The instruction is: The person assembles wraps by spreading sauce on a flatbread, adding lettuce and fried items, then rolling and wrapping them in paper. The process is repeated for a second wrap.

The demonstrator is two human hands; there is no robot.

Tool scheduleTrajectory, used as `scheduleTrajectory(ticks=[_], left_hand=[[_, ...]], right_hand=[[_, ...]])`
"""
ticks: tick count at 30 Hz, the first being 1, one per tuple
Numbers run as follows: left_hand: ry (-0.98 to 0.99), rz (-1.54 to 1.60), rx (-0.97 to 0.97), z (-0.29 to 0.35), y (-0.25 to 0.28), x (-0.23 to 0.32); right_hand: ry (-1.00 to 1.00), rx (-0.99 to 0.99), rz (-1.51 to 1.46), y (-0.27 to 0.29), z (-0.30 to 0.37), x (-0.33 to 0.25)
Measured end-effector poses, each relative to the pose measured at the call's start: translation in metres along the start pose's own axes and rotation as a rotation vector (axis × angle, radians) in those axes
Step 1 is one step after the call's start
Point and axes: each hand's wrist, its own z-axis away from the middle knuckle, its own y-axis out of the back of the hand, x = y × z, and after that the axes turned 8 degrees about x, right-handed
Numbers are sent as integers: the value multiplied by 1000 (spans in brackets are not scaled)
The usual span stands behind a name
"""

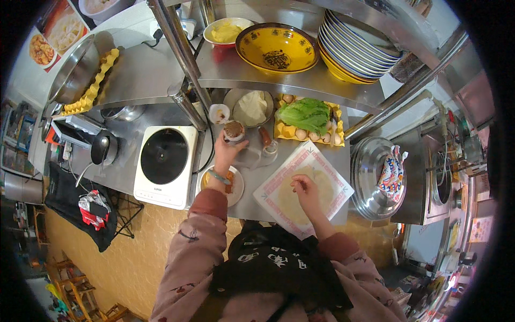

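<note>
My left hand [227, 152] is wrapped round a small clear jar [234, 131] with brown, grainy contents, near a white lid-like dish [219, 114]. Its wrist passes over a white plate [236, 189] of orange-brown food. My right hand [307, 189] hovers over a thin round pale flatbread [289, 203], fingers curled into a pinch; whether anything is between them is too small to see. Beneath the flatbread lies a white paper sheet [333, 189] with a red printed border. Between my hands stands a clear container [269, 149] beside a brown-handled tool [264, 135].
Green lettuce [304, 115] lies on a yellow egg tray [279, 130] with several eggs. A metal bowl [230, 102] holds something white. At left is an induction cooker [164, 156]; at right, a steel lidded pot [370, 177]. Stacked plates [354, 48] stand on the shelf [225, 75] above.
</note>
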Motion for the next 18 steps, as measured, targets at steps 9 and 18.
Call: scheduleTrajectory(ticks=[9,18], left_hand=[[674,1170,-182,112,-51,124],[282,420,-1086,190,-82,112]], right_hand=[[-110,19,-338,-7,11,-40],[544,491,53,73,27,-150]])
